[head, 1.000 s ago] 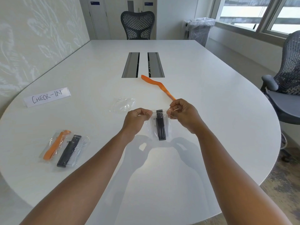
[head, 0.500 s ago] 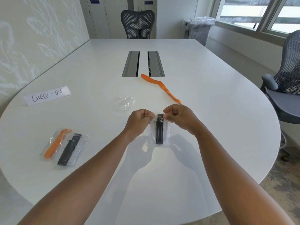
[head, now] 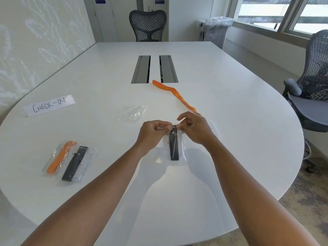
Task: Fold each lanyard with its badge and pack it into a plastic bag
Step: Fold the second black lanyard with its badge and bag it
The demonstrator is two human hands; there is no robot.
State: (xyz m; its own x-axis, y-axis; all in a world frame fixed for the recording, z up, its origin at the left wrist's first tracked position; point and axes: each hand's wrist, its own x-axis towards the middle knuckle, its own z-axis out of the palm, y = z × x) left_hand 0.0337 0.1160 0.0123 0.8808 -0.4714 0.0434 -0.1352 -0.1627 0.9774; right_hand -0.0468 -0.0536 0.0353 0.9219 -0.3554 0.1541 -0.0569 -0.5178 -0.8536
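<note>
Both hands have drawn closer together along the bag's top edge; the left hand (head: 152,133) and right hand (head: 193,127) pinch the mouth of the clear bag (head: 182,148) with curled fingers (head: 166,125), the folded black lanyard (head: 174,146) inside it, hanging toward the bench (head: 230,121). Beyond the right hand lies an orange lanyard (head: 174,94); an empty bag (head: 133,113) sits just beyond the left; two packed bags (head: 69,159) lie well left

A large white oval conference table (head: 221,96) fills a bright room, with two grey cable hatches (head: 154,69) set in its middle. Mesh office chairs stand at its far end (head: 147,25) and right edge (head: 312,89). Windows (head: 284,13) line the right wall, beside a lined bin (head: 215,31).
</note>
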